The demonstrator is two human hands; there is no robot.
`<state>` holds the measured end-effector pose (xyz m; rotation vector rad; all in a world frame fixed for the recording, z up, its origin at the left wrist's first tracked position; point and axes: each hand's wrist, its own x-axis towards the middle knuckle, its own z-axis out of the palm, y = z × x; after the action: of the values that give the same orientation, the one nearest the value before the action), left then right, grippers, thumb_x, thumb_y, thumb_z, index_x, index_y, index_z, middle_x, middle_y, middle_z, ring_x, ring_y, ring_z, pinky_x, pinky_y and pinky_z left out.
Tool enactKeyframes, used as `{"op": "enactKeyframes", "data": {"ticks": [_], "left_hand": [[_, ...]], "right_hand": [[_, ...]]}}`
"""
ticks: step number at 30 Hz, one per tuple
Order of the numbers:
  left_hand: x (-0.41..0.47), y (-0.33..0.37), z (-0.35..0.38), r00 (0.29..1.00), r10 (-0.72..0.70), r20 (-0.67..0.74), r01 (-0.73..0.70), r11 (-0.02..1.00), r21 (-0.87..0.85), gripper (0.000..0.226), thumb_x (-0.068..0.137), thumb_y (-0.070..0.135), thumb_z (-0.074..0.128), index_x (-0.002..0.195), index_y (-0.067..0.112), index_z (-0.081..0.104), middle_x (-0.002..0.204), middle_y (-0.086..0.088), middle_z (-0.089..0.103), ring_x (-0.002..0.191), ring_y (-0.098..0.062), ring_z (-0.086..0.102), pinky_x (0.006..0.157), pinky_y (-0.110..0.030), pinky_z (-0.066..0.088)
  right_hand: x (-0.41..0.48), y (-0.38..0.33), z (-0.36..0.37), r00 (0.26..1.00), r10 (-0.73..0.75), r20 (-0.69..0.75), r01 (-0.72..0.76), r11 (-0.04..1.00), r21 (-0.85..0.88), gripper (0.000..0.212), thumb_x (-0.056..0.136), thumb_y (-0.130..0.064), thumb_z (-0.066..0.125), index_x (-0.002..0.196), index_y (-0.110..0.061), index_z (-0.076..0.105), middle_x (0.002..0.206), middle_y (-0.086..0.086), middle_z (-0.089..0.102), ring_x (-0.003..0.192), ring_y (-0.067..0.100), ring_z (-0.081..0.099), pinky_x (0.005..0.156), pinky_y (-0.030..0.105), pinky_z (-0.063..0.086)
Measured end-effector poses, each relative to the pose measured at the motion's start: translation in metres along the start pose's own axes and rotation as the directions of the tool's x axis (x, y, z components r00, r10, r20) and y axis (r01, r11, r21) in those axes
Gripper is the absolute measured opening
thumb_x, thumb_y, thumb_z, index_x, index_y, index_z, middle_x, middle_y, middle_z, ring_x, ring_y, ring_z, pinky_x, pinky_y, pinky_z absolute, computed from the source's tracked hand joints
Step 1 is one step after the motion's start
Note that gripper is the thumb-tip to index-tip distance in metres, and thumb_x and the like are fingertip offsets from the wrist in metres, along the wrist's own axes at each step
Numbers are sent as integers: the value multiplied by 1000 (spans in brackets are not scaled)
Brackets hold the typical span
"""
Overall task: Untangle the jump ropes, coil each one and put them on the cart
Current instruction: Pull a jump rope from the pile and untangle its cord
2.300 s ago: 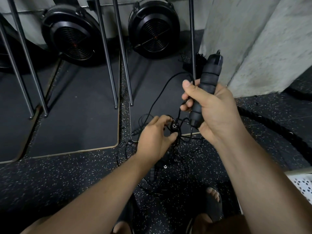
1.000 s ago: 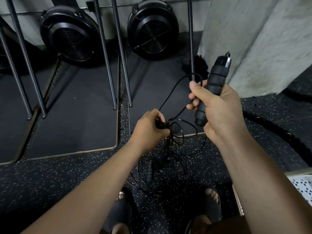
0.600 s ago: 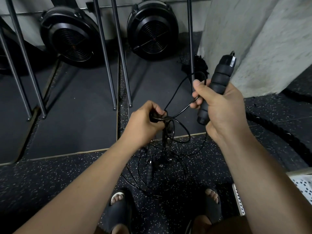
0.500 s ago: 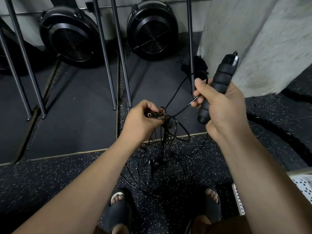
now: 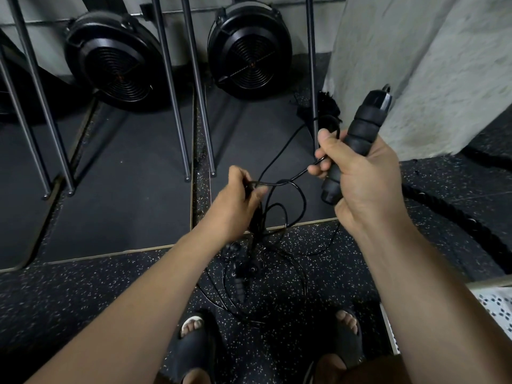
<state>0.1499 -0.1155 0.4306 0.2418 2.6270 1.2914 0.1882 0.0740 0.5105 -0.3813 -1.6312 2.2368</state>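
Observation:
My right hand [image 5: 357, 173] grips a black foam jump-rope handle [image 5: 360, 134] held upright and pinches a loop of thin black cord beside it. My left hand [image 5: 235, 206] grips a second dark handle and a bunch of cord. A thin black cord [image 5: 279, 182] runs between the two hands. Below them, tangled jump ropes [image 5: 263, 273] hang down in loops to the speckled floor, with another black handle [image 5: 239, 286] dangling among them. A white perforated corner of the cart [image 5: 496, 303] shows at the right edge.
Two black fan wheels [image 5: 249, 48] stand at the back behind slanted metal rails [image 5: 169, 87]. A grey concrete pillar [image 5: 415, 65] rises at the right. A thick black battle rope [image 5: 454, 217] lies on the floor at the right. My sandalled feet [image 5: 194, 342] are below.
My left hand has lifted the bunch of cord up from the tangle and closed round a handle. My right hand has shifted slightly right and up with its handle.

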Motion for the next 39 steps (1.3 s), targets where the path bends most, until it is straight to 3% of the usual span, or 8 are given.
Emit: {"op": "enactKeyframes", "data": {"ticks": [5,10,15,21,25,30,36,39], "left_hand": [[-3,-3,1,982,-70,177,77,996,-33,53,91,4,71,120,24,32,109,-4,67,85,-20,63,72,-48,61],[0,-11,7,990,-134,48,141,968,-209,51,81,14,92,114,20,52,102,5,76,88,-15,72,76,-27,60],[4,-15,9,980,-186,-70,142,902,-408,32,79,15,94,103,20,73,98,0,80,101,-27,76,96,-48,62],[1,-12,8,988,67,-141,-83,990,-114,27,96,25,78,113,34,59,99,6,77,91,-15,76,85,-44,63],[-4,-2,10,976,142,-163,-159,983,-95,24,106,30,60,118,29,39,102,6,70,92,-19,73,83,-50,62],[-4,11,2,959,196,-204,-210,977,-46,33,104,40,66,115,28,36,88,5,66,75,-11,64,64,-30,47],[2,-1,-14,983,166,-75,-151,973,174,35,99,46,72,108,24,46,103,1,58,93,-23,58,75,-34,41],[3,-5,-31,986,123,112,-144,969,202,28,90,33,83,103,21,62,99,1,65,97,-27,65,81,-36,50]], "right_hand": [[-1,0,1,1000,16,13,-17,1000,22,15,98,-5,75,88,-7,65,74,8,64,60,13,56,65,32,60],[0,-2,-1,1000,23,1,-23,1000,19,15,98,-6,76,89,-8,65,74,8,65,60,14,57,67,32,60],[0,-2,-1,1000,27,8,-27,999,29,15,98,-6,76,88,-9,65,73,7,64,60,13,56,66,32,60],[2,-3,-3,1000,10,-16,-9,1000,10,12,97,-6,77,93,-7,65,75,10,64,60,14,56,63,31,58],[3,-2,-4,1000,4,-26,-4,1000,11,12,97,-6,77,97,-4,65,76,10,64,60,15,56,62,31,57],[2,-1,-4,1000,3,-21,-3,1000,3,12,97,-5,77,94,-7,66,74,9,65,59,14,56,61,31,57],[1,0,-2,1000,0,-22,0,1000,-18,15,97,-5,78,90,-9,65,74,9,65,60,15,56,63,32,58],[3,0,-5,999,-15,-35,14,999,-31,13,97,-5,78,93,-8,65,75,9,65,61,15,57,63,32,58]]}}
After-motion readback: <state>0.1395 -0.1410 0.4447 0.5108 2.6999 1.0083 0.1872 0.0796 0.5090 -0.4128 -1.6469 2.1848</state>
